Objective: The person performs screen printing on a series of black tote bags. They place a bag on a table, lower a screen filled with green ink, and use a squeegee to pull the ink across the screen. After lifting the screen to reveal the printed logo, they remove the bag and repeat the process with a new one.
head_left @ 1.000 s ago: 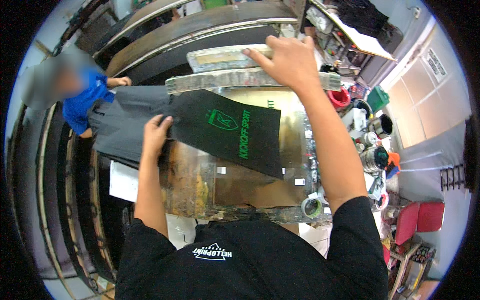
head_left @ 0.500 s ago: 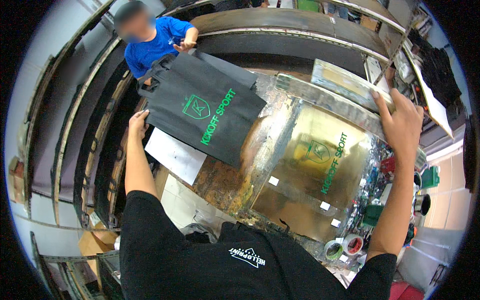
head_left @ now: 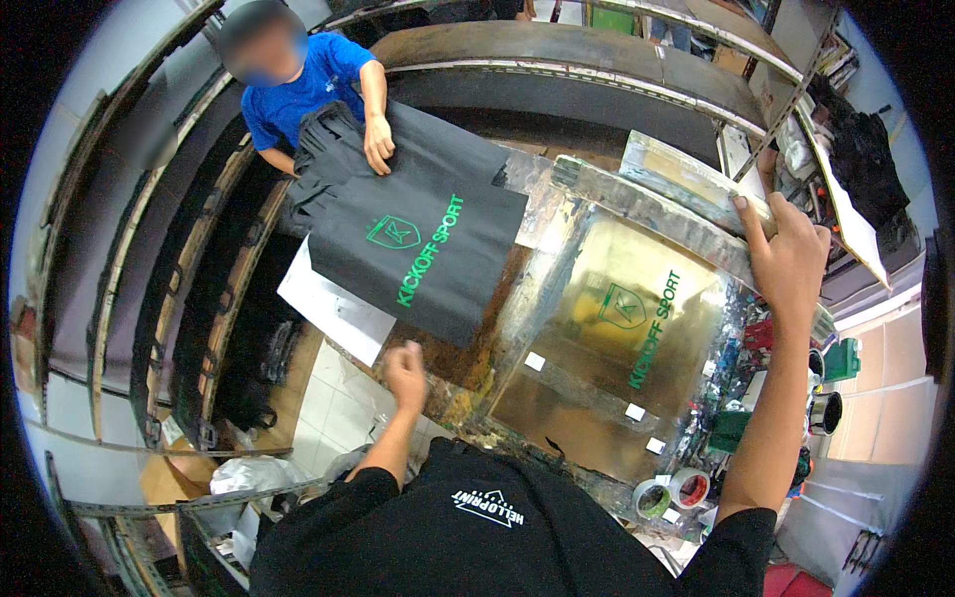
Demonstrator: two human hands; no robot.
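While my right arm stretches up toward two o'clock, my right hand [head_left: 791, 261] grips the far edge of the screen-printing frame [head_left: 686, 184], index finger straight along the metal rim and the other fingers curled over it. The frame is tilted up off the printing table [head_left: 557, 298], whose gold-coloured platen [head_left: 597, 368] carries a green shield emblem and a line of green lettering running diagonally.

My left arm comes in from six o'clock, bent at the elbow, and my left hand [head_left: 406, 370] hangs just above the table's near-left corner, fingers loosely curled in, holding nothing. It sits just below the lower edge of the dark grey fabric bag [head_left: 418, 249], not touching it as far as I can tell.

That bag lies at about eleven o'clock from the platen, flat and slanted, showing the same green shield and green lettering. A co-worker in a blue shirt [head_left: 298, 90] at eleven o'clock presses a hand [head_left: 378, 142] flat on the bag's top end. A white paper sheet [head_left: 333, 313] pokes out beneath the bag at nine o'clock.

Small white tape squares [head_left: 535, 361] dot the platen. Two tape rolls [head_left: 671, 493] rest at the table's five o'clock corner, with a green container [head_left: 841, 360] at three o'clock.
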